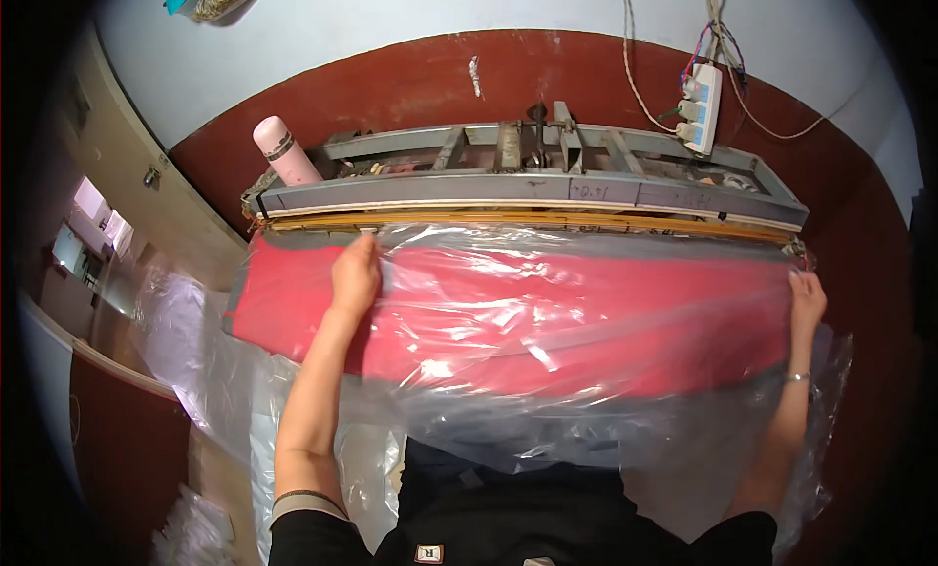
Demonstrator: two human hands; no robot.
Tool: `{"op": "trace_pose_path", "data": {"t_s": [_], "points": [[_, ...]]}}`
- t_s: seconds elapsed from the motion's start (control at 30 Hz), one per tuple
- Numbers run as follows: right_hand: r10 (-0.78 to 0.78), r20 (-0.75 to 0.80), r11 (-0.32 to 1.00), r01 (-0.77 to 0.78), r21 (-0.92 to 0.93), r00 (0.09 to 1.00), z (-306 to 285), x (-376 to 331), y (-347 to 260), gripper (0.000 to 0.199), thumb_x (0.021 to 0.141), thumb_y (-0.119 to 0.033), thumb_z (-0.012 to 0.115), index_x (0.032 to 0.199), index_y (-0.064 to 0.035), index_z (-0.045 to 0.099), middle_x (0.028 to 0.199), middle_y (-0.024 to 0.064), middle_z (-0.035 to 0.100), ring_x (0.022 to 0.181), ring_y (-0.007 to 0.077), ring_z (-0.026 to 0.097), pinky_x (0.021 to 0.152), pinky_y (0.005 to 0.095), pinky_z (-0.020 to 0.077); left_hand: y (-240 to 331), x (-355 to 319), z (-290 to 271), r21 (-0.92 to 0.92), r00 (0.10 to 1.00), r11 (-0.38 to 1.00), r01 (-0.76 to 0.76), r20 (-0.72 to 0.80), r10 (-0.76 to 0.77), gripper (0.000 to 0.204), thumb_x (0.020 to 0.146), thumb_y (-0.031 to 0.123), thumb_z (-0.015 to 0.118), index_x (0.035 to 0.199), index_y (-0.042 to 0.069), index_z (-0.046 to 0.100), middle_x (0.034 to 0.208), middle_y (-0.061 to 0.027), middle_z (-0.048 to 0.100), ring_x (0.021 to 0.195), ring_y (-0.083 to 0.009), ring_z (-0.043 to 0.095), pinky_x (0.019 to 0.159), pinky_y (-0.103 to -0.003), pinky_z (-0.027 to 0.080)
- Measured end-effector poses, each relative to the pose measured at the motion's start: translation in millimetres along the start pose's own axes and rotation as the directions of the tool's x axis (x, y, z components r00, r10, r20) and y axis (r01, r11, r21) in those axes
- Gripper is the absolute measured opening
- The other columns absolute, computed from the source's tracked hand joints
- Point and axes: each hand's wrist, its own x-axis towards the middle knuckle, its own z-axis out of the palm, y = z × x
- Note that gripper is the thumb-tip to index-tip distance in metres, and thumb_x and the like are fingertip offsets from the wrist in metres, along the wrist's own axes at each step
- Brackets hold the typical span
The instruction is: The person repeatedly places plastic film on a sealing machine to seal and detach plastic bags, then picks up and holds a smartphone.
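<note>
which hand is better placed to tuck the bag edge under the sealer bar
Left, probably. The left hand rests on the plastic bag right at the sealer bar; the right hand grips the bag's far end, lower, near the bar's tip.

Glossy, crinkled clear plastic film (547,371) wraps a matt red cloth-covered pad (547,312), beside a dull grey painted metal sealing machine (528,180) with a worn, scuffed frame and a yellowish strip along its edge, a smooth pink plastic bottle (285,151) and a white plastic power strip (700,107).
</note>
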Motion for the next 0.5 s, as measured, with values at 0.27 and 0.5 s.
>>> {"op": "trace_pose_path", "data": {"t_s": [0.27,0.5], "points": [[0.220,-0.319,0.612,-0.385,-0.691,0.922,-160.0,-39.4,82.6,0.020,0.077,-0.017,0.061,0.090,-0.0031,0.059,0.085,0.0109,0.061,0.081,0.0235,0.058,0.073,0.0350,0.0449,168.7,-28.5,21.5,-0.708,0.916,0.697,0.115,0.347,0.201,0.016,0.091,0.014,0.046,0.083,0.000,0.050,0.069,-0.0003,0.048,0.066,-0.0070,0.043,0.060,-0.022,0.039],[-0.073,0.245,0.986,0.033,0.163,0.967,-29.9,-18.3,-109.6,0.022,0.080,-0.008,0.058,0.101,-0.0002,0.057,0.090,0.0032,0.060,0.077,0.0092,0.055,0.070,0.0218,0.0451,216.5,-26.0,4.0,-0.802,0.913,0.544,0.246,0.380,0.148,0.013,0.084,0.010,0.057,0.079,0.002,0.050,0.067,0.0006,0.050,0.063,-0.0054,0.043,0.056,-0.020,0.038]]}}
